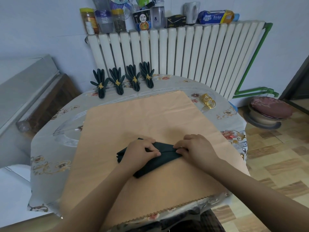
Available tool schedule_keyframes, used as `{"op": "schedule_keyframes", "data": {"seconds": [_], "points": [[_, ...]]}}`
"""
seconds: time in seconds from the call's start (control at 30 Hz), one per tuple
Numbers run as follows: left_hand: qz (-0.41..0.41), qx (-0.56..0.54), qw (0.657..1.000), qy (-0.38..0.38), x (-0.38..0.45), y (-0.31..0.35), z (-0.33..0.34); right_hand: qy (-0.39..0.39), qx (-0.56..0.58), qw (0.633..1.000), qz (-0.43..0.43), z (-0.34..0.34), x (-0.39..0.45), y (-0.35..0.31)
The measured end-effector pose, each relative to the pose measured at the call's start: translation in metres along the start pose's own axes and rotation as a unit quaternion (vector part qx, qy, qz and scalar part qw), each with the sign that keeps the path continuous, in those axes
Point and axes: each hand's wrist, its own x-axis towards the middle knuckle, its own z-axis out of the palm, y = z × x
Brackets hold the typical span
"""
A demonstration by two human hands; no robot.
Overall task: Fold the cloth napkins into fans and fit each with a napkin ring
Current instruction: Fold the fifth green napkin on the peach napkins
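mat (150, 118) on tabletop (50, 148) | napkin (155, 159) on mat, near edge, under both hands: left hand (140, 153), right hand (197, 148) | four finished fans (124, 79) in row at far left of tabletop | rings (208, 101) far right, beside mat | radiator (175, 52) behind tabletop

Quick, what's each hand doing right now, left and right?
Left hand: fingers curled, pinching the dark green napkin.
Right hand: fingers curled, pinching the same napkin at its fold.

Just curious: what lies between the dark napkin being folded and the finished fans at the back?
In the head view, only bare peach cloth, then flowered tablecloth, between napkin and fans.
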Motion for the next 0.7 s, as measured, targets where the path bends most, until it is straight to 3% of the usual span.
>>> {"op": "schedule_keyframes", "data": {"seconds": [0.2,0.3,0.4,0.57,0.7], "points": [[-0.055,0.19,0.967,-0.162,0.031,0.038,-0.012,-0.154,0.077,0.985,0.031,-0.014,0.026,-0.008],[-0.061,0.272,0.936,-0.214,0.047,0.051,-0.013,-0.254,0.057,0.964,0.049,-0.019,0.045,-0.013],[-0.066,0.287,0.92,-0.258,0.056,0.051,-0.015,-0.334,0.001,0.942,0.046,-0.019,0.059,-0.02],[-0.08,0.263,0.924,-0.267,0.061,0.044,-0.021,-0.371,-0.026,0.924,0.092,-0.023,0.066,-0.02],[-0.073,0.276,0.913,-0.291,0.061,0.045,-0.02,-0.363,-0.032,0.928,0.081,-0.02,0.061,-0.021]]}}
